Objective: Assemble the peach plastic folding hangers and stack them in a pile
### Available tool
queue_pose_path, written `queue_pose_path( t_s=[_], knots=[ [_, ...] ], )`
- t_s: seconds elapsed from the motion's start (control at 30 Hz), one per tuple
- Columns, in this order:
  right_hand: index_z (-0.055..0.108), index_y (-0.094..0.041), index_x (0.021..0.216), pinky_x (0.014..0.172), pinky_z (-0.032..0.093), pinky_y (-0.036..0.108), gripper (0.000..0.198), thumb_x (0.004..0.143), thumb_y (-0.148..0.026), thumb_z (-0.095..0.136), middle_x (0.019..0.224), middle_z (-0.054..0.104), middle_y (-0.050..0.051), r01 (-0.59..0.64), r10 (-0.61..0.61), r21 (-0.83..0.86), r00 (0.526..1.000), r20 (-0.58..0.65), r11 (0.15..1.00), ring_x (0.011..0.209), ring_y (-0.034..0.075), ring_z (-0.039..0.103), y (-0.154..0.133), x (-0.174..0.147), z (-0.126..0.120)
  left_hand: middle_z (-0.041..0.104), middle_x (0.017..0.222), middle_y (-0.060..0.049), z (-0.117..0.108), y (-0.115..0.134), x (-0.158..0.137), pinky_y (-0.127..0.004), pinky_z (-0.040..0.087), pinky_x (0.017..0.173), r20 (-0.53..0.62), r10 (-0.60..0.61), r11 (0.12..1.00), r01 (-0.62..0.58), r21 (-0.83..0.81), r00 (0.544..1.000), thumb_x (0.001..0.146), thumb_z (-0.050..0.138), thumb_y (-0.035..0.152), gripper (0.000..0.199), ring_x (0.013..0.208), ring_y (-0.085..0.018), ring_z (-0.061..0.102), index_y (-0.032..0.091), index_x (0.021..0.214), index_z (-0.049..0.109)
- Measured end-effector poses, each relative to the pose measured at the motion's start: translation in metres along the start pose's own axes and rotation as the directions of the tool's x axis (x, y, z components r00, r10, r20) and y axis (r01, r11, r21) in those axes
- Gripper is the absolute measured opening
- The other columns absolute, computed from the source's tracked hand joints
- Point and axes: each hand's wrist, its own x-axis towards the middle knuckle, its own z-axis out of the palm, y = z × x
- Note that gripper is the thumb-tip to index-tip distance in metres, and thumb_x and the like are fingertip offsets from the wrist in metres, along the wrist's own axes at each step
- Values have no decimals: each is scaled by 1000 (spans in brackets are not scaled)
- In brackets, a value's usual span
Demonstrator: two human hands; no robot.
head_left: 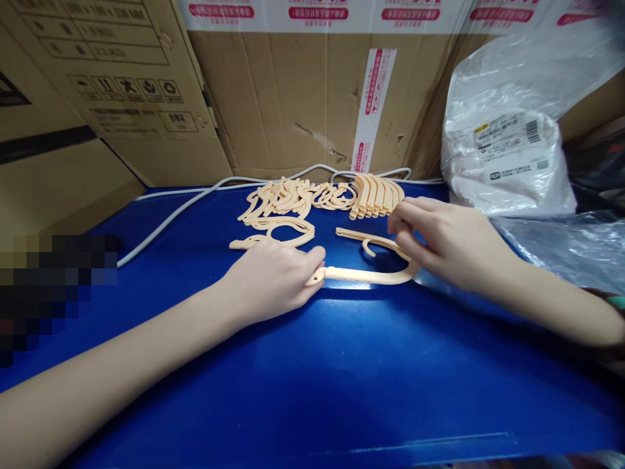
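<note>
A cream plastic folding-hanger piece (371, 276) stretches between my hands just above the blue table. My left hand (273, 273) is closed on its flat, holed left end. At the curved right end my right hand (444, 241) has its fingers curled in, touching the bend; its fingertips are partly hidden. Behind this piece, a straight cream bar (364, 234) runs toward my right hand, with a small hook (370, 249) below it. Beyond my left hand lie more cream hanger parts (293, 225), partly covered by it.
At the back are a loose pile of cream parts (278, 195), some curved hooks (334, 195) and a row of nested hanger arms (378, 194). A white cable (195, 195) crosses behind them. Cardboard boxes (293, 98) wall the far side. A plastic bag (512, 150) stands right.
</note>
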Motion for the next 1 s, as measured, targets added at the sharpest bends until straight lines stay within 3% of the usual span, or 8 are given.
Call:
queue_pose_path(
  t_s=[0.1, 0.23, 0.37, 0.6, 0.77, 0.9, 1.0],
  knots=[
    [63, -16, 89, 59, 35, 30, 22, 93, -31, 47, 85, 63, 7, -14, 29, -125, 992, 121, 992, 74, 20, 58, 3, -1, 5, 62, 56, 2, 1, 0, 0, -27, 12, 45, -10, -8, 1000, 8, 10, 1000, 87, 46, 28, 18, 47, -18, 55, 21, 73, 54],
    [66, -17, 85, 60, 35, 30, 28, 95, -35, 47, 85, 62, 7, 10, 30, -173, 972, 232, 985, 77, 21, 60, 5, -3, 10, 60, 55, 2, 2, -2, -2, -27, 12, 45, -34, 2, 1000, -2, 15, 999, 87, 46, 28, 18, 46, -18, 54, 21, 72, 53],
    [65, -17, 87, 62, 37, 30, 22, 94, -28, 48, 87, 64, 6, 10, 19, -122, 970, 242, 992, 75, 19, 60, 3, -3, 11, 57, 54, 2, 1, -1, -2, -28, 16, 45, -61, 61, 998, -61, -6, 996, 87, 46, 26, 18, 47, -17, 52, 20, 71, 53],
    [58, -17, 95, 59, 39, 29, 24, 98, -33, 41, 88, 67, 5, -65, 71, -35, 971, 229, 997, 76, 20, 65, -3, -1, 12, 52, 68, -1, -12, 7, 2, -30, 36, 58, -52, 246, 929, -251, -273, 968, 83, 51, 32, 17, 64, -17, 47, 17, 75, 52],
    [53, -19, 98, 57, 38, 28, 20, 99, -34, 40, 89, 67, 4, -96, 90, 17, 972, 216, 995, 73, 20, 65, -1, -1, 16, 48, 74, -4, -15, 7, 4, -35, 37, 63, -35, 339, 900, -335, -279, 940, 74, 47, 18, 3, 70, -20, 41, 18, 71, 47],
    [47, -20, 103, 54, 37, 27, 13, 97, -30, 42, 81, 64, 1, -138, 123, 57, 968, 218, 989, 64, 18, 60, 0, -3, 18, 50, 80, -7, -14, 6, 5, -39, 40, 70, -39, 343, 900, -340, -274, 939, 79, 43, 17, 8, 74, -22, 42, 17, 74, 49],
    [45, -20, 98, 58, 39, 27, 6, 95, -23, 42, 81, 61, 2, -107, 74, 163, 977, 198, 981, 65, 17, 57, 2, -3, 20, 54, 87, -9, -12, 4, 5, -42, 42, 78, -43, 330, 906, -329, -266, 943, 83, 41, 16, 12, 80, -23, 45, 16, 78, 52]
  ],
)
